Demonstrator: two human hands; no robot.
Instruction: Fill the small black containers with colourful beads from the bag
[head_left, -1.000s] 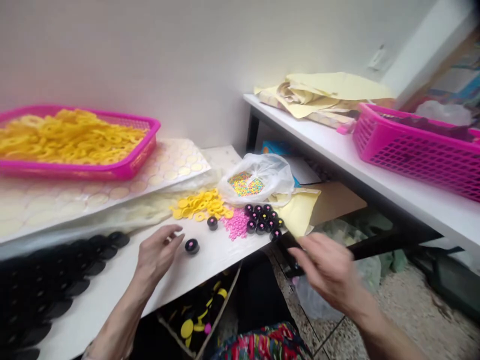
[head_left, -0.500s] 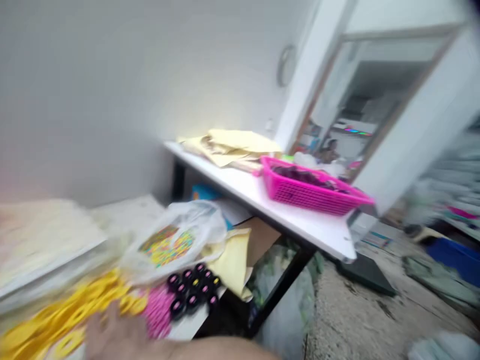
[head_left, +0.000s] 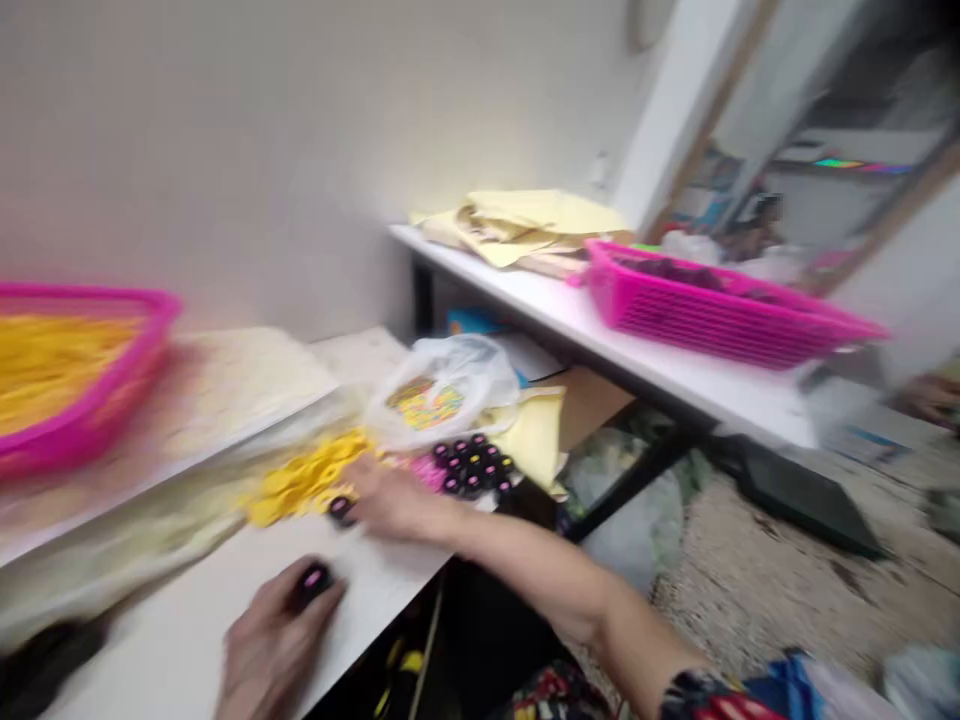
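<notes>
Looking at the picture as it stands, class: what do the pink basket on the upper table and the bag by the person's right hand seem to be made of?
The pink basket looks like moulded plastic with a slight gloss: its walls are an even lattice of small openings in one bright colour. The bag looks like thin clear plastic film: it is crumpled and the coloured bits inside show through. The picture is blurred, so finer detail is uncertain.

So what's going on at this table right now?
A person sits at a white table sorting small parts. The left hand holds a small black cap with a pink centre near the table's front edge. The right hand reaches across to the pile of yellow rings, beside another black cap and a cluster of caps. A plastic bag of coloured beads lies behind. The picture is blurred.
</notes>
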